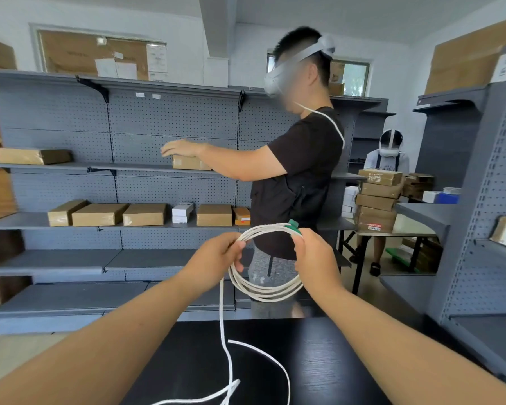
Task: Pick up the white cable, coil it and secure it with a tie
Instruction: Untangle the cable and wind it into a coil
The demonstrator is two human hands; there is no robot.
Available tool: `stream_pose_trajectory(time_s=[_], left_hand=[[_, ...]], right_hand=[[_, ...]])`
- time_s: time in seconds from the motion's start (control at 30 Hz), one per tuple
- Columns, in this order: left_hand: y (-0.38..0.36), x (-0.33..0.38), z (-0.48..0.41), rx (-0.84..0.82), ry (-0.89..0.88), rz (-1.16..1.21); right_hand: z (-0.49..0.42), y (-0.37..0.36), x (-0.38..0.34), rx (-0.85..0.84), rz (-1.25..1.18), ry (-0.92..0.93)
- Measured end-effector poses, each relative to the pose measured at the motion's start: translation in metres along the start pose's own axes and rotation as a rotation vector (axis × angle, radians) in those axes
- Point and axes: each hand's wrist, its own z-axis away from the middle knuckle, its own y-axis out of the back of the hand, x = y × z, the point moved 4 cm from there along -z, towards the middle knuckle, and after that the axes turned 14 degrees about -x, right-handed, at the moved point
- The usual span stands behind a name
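1. Head view, room to move: the black table fills the low centre, and its far edge runs just below the hands. Close beyond that edge stands a person in a black shirt, reaching to a box on the grey pegboard shelving. A second grey shelf unit crowds the right side, its shelf edges jutting toward the table. Between the two, a stack of brown parcels sits on a folding table.
2. The white cable hangs in the air above the table's far edge, wound in several loops between both hands. Its loose tail drops from the left side to the tabletop, where it lies in a wide curve.
3. The left hand pinches the coil's upper left, fingers curled round the strands.
4. The right hand grips the coil's upper right, fingers curled. A green tie pokes up at its fingertips, against the loops; I cannot tell whether it is wrapped round them.
5. Both bare forearms stretch forward and converge on the coil.
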Motion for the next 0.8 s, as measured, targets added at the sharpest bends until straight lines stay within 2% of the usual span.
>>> stream_pose_trajectory(time_s=[0.17,0.3,0.5,0.8], left_hand=[[0.008,0.007,-0.004,0.03,-0.062,-0.341],[0.013,0.008,-0.011,-0.007,-0.061,-0.42],[0.016,0.015,-0.018,-0.057,-0.094,-0.558],[0.0,0.036,-0.021,-0.166,-0.1,-0.667]], right_hand=[[-0.004,-0.011,0.011,-0.137,-0.087,-0.071],[-0.009,-0.011,0.015,-0.205,-0.068,-0.064],[-0.015,-0.003,0.005,-0.146,0.141,0.022],[-0.015,-0.023,-0.019,-0.303,0.282,0.198]])
